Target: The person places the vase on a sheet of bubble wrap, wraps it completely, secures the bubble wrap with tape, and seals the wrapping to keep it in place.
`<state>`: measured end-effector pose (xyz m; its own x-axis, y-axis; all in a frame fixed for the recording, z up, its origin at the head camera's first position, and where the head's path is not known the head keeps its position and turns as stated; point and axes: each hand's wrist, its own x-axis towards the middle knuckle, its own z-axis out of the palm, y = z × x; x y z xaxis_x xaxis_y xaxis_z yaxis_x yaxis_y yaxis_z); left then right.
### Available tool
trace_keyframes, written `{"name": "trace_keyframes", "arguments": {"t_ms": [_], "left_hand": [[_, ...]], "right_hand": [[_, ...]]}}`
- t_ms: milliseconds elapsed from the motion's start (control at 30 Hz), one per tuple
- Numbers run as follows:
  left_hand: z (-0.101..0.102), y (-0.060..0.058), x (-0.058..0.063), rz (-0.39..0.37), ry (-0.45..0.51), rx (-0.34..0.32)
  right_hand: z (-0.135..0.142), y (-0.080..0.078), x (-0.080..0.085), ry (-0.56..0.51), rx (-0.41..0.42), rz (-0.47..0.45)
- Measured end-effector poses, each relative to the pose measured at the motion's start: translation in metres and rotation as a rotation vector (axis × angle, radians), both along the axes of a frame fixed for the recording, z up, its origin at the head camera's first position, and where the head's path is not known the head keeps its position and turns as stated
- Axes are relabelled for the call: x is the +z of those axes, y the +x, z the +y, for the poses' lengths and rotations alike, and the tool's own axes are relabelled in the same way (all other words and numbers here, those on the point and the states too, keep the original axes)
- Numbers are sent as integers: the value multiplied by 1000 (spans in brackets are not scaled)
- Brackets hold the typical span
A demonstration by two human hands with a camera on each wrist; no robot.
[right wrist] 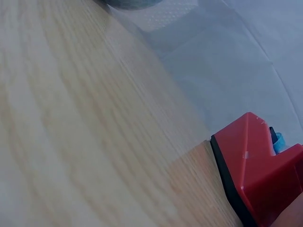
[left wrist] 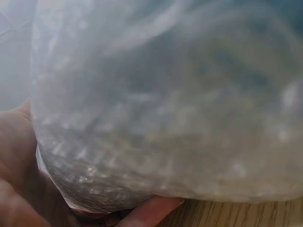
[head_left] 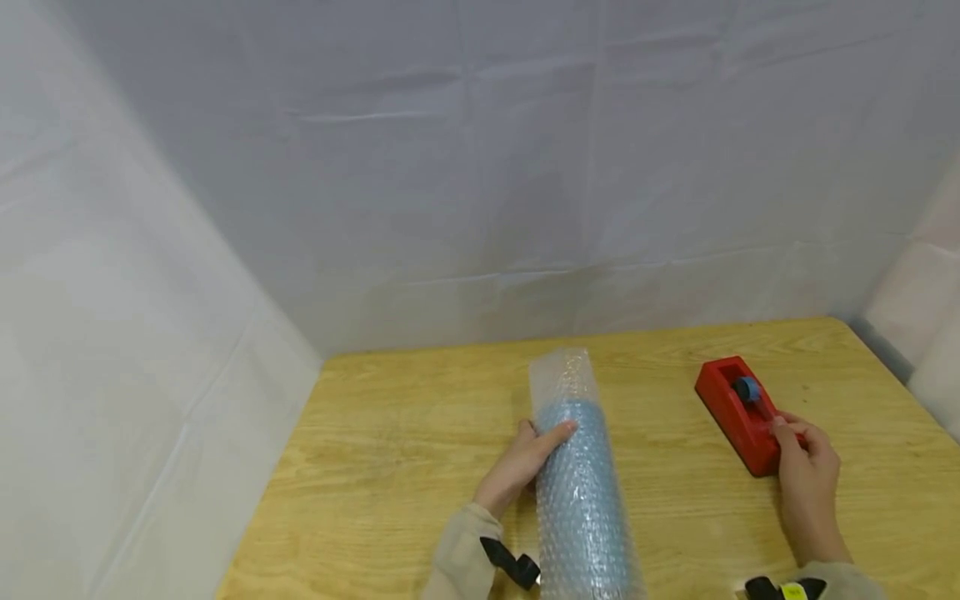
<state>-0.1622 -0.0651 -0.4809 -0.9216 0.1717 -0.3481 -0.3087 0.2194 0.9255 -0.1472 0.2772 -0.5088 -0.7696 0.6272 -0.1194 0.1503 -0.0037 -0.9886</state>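
Note:
A long bluish cylinder in clear bubble wrap (head_left: 581,492) lies lengthwise on the table, its far end a loose overhang of wrap. My left hand (head_left: 525,462) grips it from the left, thumb laid over the top. The left wrist view shows the bubble wrap (left wrist: 142,118) up close, with a fingertip (left wrist: 156,208) under its lower edge. To the right stands a red tape dispenser (head_left: 738,408) with a small blue-cored roll (head_left: 746,389). My right hand (head_left: 810,475) pinches at its near end, where the tape comes off; the strip between the fingertips is hard to see.
The wooden table (head_left: 405,433) reaches back to a pale sheet wall (head_left: 450,208), with another sheet (head_left: 150,333) along the left side. Black camera straps sit on both wrists. Bare wood lies between the wrapped cylinder and the dispenser.

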Motion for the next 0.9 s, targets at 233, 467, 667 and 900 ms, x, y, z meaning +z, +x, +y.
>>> {"name": "trace_keyframes", "arguments": {"t_ms": [233, 467, 667, 900], "left_hand": [[0, 2, 0, -12, 3, 4], [0, 1, -1, -9, -8, 1], [1, 1, -1, -7, -2, 0], [0, 2, -2, -4, 5, -1]], "right_hand": [[0, 0, -1, -226, 10, 107], [0, -2, 0, -317, 24, 209], [1, -2, -2, -418, -11, 341], [-1, -2, -3, -629, -67, 651]]}}
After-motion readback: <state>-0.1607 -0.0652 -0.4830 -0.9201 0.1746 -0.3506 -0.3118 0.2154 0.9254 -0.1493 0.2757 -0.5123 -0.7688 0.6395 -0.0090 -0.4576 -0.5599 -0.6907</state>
